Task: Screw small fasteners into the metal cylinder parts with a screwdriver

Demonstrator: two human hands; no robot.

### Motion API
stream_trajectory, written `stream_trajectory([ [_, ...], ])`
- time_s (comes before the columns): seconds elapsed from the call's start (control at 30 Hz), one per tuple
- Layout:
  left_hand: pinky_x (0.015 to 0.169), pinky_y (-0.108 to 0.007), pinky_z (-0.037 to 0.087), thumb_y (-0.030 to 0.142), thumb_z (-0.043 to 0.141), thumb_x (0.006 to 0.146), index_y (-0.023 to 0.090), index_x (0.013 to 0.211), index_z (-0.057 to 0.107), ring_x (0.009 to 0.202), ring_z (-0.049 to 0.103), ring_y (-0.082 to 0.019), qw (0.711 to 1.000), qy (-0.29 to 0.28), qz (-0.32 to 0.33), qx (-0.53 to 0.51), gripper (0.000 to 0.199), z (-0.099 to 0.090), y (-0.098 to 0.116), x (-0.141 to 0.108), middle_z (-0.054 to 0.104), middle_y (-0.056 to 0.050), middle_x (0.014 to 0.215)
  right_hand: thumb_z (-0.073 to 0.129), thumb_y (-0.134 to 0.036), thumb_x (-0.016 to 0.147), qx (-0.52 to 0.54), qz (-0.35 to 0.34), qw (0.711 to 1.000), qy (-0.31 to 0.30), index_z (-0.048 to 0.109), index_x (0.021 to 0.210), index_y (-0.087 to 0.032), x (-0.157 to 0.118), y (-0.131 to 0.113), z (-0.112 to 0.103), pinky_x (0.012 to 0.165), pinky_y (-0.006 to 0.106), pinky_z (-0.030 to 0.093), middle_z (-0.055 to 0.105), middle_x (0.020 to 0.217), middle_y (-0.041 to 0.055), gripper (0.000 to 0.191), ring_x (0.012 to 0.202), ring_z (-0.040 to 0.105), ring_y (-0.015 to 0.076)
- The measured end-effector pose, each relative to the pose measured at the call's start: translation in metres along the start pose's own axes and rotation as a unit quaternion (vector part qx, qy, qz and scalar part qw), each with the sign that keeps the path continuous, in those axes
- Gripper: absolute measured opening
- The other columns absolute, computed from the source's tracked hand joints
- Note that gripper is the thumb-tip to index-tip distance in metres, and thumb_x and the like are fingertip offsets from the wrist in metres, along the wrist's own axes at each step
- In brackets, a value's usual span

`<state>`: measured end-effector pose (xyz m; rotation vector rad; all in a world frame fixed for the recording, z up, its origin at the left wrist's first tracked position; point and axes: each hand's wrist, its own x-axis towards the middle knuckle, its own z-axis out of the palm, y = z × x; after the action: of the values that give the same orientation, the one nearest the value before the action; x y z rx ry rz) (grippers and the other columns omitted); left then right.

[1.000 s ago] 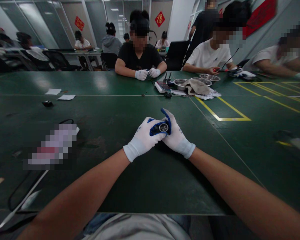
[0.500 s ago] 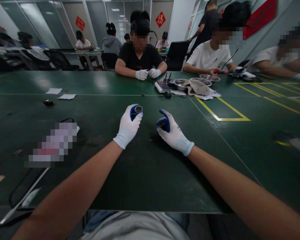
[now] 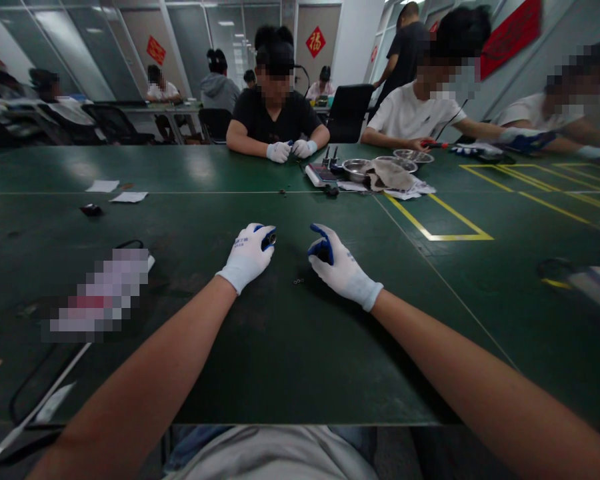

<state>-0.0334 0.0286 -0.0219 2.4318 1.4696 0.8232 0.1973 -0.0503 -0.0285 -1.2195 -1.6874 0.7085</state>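
My left hand (image 3: 247, 257), in a white glove with a blue palm, is closed around a small dark cylindrical part with a shiny metal rim (image 3: 271, 239). Only the end of that part shows between thumb and fingers. Across a short gap, my right hand (image 3: 341, 267), gloved alike, hovers low above the green table (image 3: 290, 360). Its index finger is raised and its thumb stands apart; the dark hollow of the palm is shaded, and I see nothing held there. Several tiny metal rings (image 3: 299, 281) lie on the table between the hands.
To the left lie a blurred-out packet (image 3: 105, 290), a small black object (image 3: 91, 210) and paper slips (image 3: 129, 197). Metal bowls (image 3: 357, 168) with a cloth (image 3: 391, 175) stand ahead right, near yellow tape (image 3: 460, 237). Co-workers sit across the table.
My left hand has turned over and lowered toward the table, with the rimmed end now facing right. My right hand barely moves. A gloved arm at the far right reaches across.
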Motion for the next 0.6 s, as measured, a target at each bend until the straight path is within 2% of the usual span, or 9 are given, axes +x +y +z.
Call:
stream_trajectory([
  [0.17, 0.113, -0.055, 0.05, 0.021, 0.062, 0.092, 0.021, 0.133, 0.069, 0.124, 0.062, -0.035, 1.0, -0.01, 0.002, 0.002, 0.042, -0.002, 0.004, -0.001, 0.064, -0.015, 0.135, 0.064, -0.024, 0.084, -0.004, 0.006, 1.0, -0.005, 0.041, 0.152, -0.022, 0.0, -0.003, 0.0, 0.081, 0.043, 0.058, 0.07, 0.095, 0.0034, 0.072, 0.08, 0.068, 0.0205],
  [0.33, 0.115, -0.053, 0.048, 0.022, 0.06, 0.094, 0.021, 0.136, 0.066, 0.125, 0.062, -0.033, 1.0, 0.011, 0.019, -0.016, 0.042, -0.002, 0.008, -0.004, 0.064, -0.014, 0.135, 0.065, -0.018, 0.076, 0.03, 0.004, 1.0, -0.008, 0.048, 0.138, -0.023, -0.001, -0.001, -0.002, 0.08, 0.04, 0.057, 0.067, 0.099, 0.0037, 0.065, 0.084, 0.066, 0.0196],
  [0.43, 0.114, -0.052, 0.048, 0.025, 0.058, 0.096, 0.019, 0.141, 0.063, 0.124, 0.061, -0.033, 0.999, 0.034, 0.028, -0.016, 0.045, -0.001, 0.01, -0.005, 0.063, -0.015, 0.136, 0.069, -0.023, 0.076, 0.099, 0.049, 0.994, 0.023, 0.051, 0.127, -0.025, 0.005, 0.006, -0.003, 0.077, 0.038, 0.058, 0.066, 0.099, 0.0028, 0.054, 0.084, 0.066, 0.0195],
  [0.5, 0.112, -0.052, 0.049, 0.027, 0.057, 0.097, 0.018, 0.142, 0.061, 0.122, 0.061, -0.033, 0.997, 0.054, 0.045, -0.018, 0.046, 0.0, 0.011, -0.004, 0.063, -0.015, 0.133, 0.073, -0.031, 0.078, 0.178, 0.107, 0.976, 0.059, 0.052, 0.119, -0.027, 0.012, 0.012, -0.004, 0.072, 0.037, 0.059, 0.066, 0.097, 0.0011, 0.046, 0.08, 0.067, 0.0188],
  [0.6, 0.11, -0.052, 0.049, 0.029, 0.054, 0.099, 0.017, 0.143, 0.058, 0.119, 0.062, -0.031, 0.992, 0.093, 0.08, -0.031, 0.046, 0.004, 0.011, -0.003, 0.064, -0.014, 0.13, 0.078, -0.038, 0.077, 0.294, 0.18, 0.933, 0.103, 0.053, 0.112, -0.028, 0.026, 0.019, -0.006, 0.061, 0.032, 0.058, 0.066, 0.088, -0.0026, 0.044, 0.069, 0.065, 0.0161],
])
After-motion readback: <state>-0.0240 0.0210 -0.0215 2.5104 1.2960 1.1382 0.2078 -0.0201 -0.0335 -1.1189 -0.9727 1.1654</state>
